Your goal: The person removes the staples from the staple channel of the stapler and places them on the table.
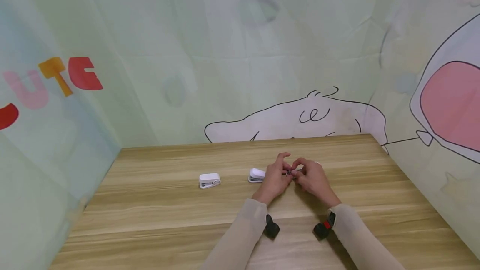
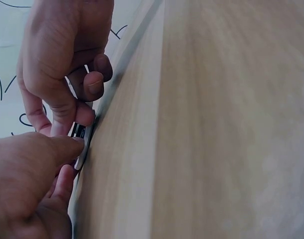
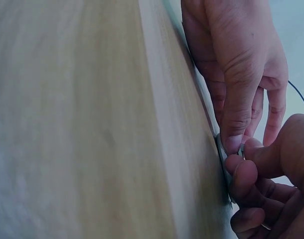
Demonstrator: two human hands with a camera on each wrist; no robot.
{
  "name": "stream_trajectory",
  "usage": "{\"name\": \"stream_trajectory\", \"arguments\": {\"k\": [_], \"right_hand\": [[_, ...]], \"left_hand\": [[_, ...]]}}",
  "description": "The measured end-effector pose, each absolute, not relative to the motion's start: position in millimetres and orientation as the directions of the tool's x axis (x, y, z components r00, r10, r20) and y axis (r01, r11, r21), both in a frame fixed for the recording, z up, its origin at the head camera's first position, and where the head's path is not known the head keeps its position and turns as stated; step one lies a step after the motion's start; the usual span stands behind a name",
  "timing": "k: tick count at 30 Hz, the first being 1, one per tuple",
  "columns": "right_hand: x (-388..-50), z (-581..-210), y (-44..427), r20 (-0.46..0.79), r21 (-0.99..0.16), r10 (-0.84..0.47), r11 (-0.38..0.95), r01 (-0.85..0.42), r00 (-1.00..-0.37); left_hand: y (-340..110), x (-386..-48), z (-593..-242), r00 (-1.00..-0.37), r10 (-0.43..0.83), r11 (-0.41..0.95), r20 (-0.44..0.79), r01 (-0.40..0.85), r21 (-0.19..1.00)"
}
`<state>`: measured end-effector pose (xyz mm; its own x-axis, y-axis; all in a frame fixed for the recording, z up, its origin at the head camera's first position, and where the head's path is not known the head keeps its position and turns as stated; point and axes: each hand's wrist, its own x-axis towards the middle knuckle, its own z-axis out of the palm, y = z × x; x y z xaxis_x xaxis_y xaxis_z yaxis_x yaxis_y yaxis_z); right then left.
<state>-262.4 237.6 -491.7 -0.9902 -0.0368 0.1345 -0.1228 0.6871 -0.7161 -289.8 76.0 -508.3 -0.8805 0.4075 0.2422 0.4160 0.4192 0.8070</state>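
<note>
The left hand (image 1: 275, 180) and right hand (image 1: 312, 178) meet over the table, right of the middle in the head view. Between their fingertips is a small object (image 1: 288, 173), dark with pale parts and mostly covered. In the left wrist view, the left hand (image 2: 25, 184) pinches this object (image 2: 80, 132) with its thumb on it, and the right hand (image 2: 67, 59) has its fingertips at the other end. In the right wrist view, the right hand (image 3: 279, 184) pinches at the left hand's (image 3: 241, 59) thumb tip. One white stapler (image 1: 256, 175) lies just left of the left hand.
Another white stapler (image 1: 209, 180) lies farther left on the wooden table (image 1: 168, 216). A bit of something white (image 1: 317, 162) shows behind the right hand. A printed curtain (image 1: 168, 74) stands along the table's back and sides.
</note>
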Motion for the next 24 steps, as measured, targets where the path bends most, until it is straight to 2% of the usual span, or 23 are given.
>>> {"name": "stream_trajectory", "arguments": {"k": [10, 16, 24], "right_hand": [[-258.5, -493.2, 241.5, 0.089, -0.802, 0.036, 0.596, -0.050, -0.995], [-249.8, -491.7, 248.7, 0.061, -0.846, 0.026, 0.532, -0.038, -0.998], [-235.8, -490.8, 263.9, 0.024, -0.860, 0.023, 0.511, -0.009, -0.999]], "left_hand": [[75.8, -289.1, -507.6, -0.884, 0.416, 0.412, 0.212, 0.391, 0.823], [76.2, -287.9, -506.5, -0.884, 0.416, 0.409, 0.211, 0.389, 0.825], [76.9, -287.6, -506.5, -0.889, 0.408, 0.413, 0.210, 0.384, 0.826]]}}
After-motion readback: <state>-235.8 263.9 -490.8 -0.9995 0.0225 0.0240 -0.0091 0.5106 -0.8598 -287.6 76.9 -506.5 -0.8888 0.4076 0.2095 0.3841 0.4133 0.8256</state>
